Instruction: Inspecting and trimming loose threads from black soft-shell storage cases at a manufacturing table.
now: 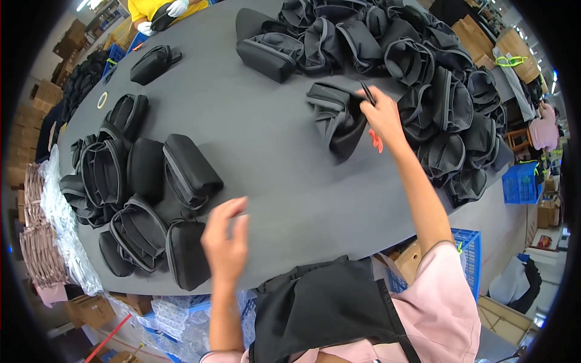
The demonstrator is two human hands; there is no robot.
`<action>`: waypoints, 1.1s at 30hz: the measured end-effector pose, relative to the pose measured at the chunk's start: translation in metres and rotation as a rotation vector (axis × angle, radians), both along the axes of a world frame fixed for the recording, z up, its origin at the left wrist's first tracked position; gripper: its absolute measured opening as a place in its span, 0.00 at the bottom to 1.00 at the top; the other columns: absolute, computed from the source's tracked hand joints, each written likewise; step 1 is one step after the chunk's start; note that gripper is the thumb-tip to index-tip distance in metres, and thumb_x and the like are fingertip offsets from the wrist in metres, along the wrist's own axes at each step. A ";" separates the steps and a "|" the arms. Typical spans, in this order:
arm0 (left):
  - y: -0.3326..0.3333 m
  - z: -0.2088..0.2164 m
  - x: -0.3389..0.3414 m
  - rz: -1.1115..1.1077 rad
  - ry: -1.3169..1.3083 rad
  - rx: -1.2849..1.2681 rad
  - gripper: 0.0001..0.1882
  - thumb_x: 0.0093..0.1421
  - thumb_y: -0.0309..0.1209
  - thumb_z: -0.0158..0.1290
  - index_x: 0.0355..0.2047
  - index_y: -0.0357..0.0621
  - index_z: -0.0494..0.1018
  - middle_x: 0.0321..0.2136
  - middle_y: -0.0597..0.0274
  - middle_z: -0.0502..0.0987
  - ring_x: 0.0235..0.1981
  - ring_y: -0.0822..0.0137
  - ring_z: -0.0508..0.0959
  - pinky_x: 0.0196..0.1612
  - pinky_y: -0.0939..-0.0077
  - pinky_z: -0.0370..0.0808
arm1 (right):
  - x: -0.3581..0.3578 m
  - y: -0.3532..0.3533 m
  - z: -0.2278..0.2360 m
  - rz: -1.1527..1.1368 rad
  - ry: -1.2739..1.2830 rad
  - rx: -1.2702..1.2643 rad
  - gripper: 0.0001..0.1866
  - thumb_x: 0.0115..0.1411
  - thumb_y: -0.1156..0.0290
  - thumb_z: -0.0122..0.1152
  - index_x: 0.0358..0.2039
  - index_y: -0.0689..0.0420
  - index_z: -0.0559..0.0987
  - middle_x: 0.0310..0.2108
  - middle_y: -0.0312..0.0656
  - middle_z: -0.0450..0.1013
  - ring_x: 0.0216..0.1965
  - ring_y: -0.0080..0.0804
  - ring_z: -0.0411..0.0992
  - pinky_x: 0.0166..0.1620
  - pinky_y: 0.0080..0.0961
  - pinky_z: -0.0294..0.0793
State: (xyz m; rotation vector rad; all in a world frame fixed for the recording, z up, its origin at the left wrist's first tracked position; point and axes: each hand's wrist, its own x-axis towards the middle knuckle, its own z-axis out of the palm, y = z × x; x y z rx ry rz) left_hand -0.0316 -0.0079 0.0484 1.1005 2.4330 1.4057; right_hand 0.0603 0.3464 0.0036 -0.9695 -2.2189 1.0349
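My right hand (380, 116) is closed at the edge of a crumpled black zippered pouch (338, 118), whose body hangs tilted over the table. A dark pointed tip (367, 92) sticks up at its fingers, and an orange looped piece (376, 140) shows under the palm; whether both belong to one tool I cannot tell. My left hand (226, 239) is empty, thumb and fingers apart, beside a standing black case (187, 254) at the near left. Close by lies another smooth, filled-out black case (192, 169).
A heap of black pouches (409, 60) covers the table's far right. Several open cases (104, 172) cluster at left, near a tape roll (103, 100). At the far left, a co-worker's gloved hands (177, 8) hold a black case. Blue crates (521, 183) stand beyond the grey table (266, 151).
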 end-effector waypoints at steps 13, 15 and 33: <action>0.022 -0.057 0.063 0.001 -0.257 -0.249 0.29 0.50 0.41 0.60 0.44 0.32 0.65 0.40 0.47 0.72 0.44 0.50 0.72 0.46 0.62 0.69 | 0.062 -0.206 -0.051 -0.083 0.267 -1.096 0.13 0.61 0.63 0.52 0.40 0.59 0.71 0.27 0.35 0.71 0.19 0.13 0.66 0.15 0.10 0.51; 0.021 -0.057 0.067 -0.006 -0.225 -0.283 0.28 0.49 0.39 0.61 0.44 0.32 0.65 0.39 0.48 0.72 0.43 0.50 0.72 0.46 0.63 0.69 | 0.077 -0.212 -0.044 0.007 0.299 -1.103 0.11 0.60 0.64 0.54 0.36 0.59 0.71 0.28 0.37 0.72 0.21 0.19 0.69 0.21 0.14 0.62; 0.021 -0.060 0.052 0.072 -0.597 -0.067 0.16 0.49 0.31 0.61 0.36 0.35 0.73 0.31 0.54 0.78 0.34 0.65 0.77 0.39 0.73 0.72 | 0.070 -0.211 -0.004 0.188 0.086 -0.434 0.12 0.53 0.72 0.60 0.38 0.58 0.72 0.29 0.36 0.68 0.24 0.21 0.68 0.26 0.21 0.67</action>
